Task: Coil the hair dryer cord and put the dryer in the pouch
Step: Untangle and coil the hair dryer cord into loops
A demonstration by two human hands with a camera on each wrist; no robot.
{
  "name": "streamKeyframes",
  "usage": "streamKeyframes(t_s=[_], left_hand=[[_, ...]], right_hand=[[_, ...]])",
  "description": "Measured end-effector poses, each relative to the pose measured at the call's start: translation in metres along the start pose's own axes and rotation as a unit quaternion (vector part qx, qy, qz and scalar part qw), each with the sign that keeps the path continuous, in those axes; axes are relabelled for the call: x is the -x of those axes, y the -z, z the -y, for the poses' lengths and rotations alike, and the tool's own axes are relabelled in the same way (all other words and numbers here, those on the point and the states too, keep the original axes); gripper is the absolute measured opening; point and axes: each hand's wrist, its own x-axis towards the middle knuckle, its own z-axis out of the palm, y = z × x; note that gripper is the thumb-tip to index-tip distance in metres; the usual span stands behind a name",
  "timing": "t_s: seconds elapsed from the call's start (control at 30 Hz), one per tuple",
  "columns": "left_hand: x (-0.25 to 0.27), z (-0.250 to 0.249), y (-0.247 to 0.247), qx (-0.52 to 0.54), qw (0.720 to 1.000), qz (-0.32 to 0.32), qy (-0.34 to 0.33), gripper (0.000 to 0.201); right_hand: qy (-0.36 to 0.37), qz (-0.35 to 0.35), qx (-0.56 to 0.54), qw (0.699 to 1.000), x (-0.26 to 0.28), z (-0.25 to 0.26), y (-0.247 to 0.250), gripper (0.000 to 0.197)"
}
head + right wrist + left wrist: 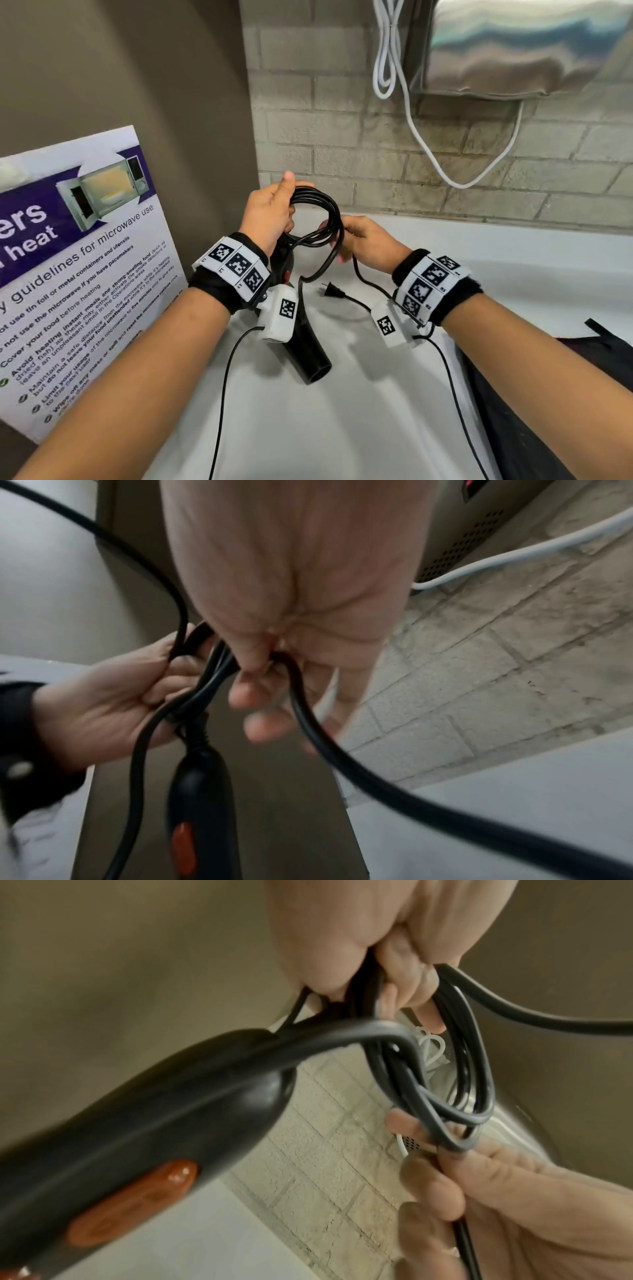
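Note:
The black hair dryer [308, 356] hangs below my left wrist with its nozzle towards the white counter [342, 428]. Its handle with an orange switch [133, 1185] fills the left wrist view. Several loops of its black cord [325, 219] form a coil held up between both hands. My left hand [274, 212] grips the coil's left side, thumb on top. My right hand [363, 240] grips the coil's right side, fingers curled round the cord [308, 723]. The loose end trails down to the plug [334, 291], which lies on the counter. A dark fabric pouch [534, 404] lies at the right.
A microwave guidelines poster [78, 274] leans against the wall at the left. A brick wall [342, 137] runs behind the counter, with a steel wall unit [513, 51] and a hanging white cable [411, 120] above. Thin black wrist-camera wires [222, 394] cross the counter.

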Motion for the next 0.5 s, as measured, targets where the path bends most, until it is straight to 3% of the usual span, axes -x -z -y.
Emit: streamKeyframes(t_s=[0.17,0.27,0.33,0.4,0.47,0.5], left_hand=[[0.0,-0.005,0.003,0.014,0.999,-0.002,0.031,0.04],[0.0,-0.009,0.015,0.061,0.996,-0.038,0.06,0.038],[0.002,-0.01,0.023,0.061,0.995,-0.047,0.067,0.038],[0.004,-0.01,0.026,0.052,0.996,-0.043,0.057,0.038],[0.005,-0.009,0.025,0.044,0.997,-0.038,0.048,0.038],[0.004,-0.008,0.023,0.04,0.998,-0.035,0.044,0.038]], right_hand=[[-0.11,-0.141,0.001,0.984,-0.006,-0.031,0.024,0.031],[-0.251,-0.207,0.193,0.926,0.007,-0.063,0.061,0.027],[-0.362,-0.15,0.315,0.864,0.021,-0.08,0.079,0.035],[-0.391,-0.072,0.403,0.824,0.028,-0.087,0.084,0.038],[-0.369,-0.064,0.414,0.83,0.027,-0.076,0.078,0.037],[-0.331,-0.094,0.41,0.845,0.026,-0.069,0.075,0.039]])
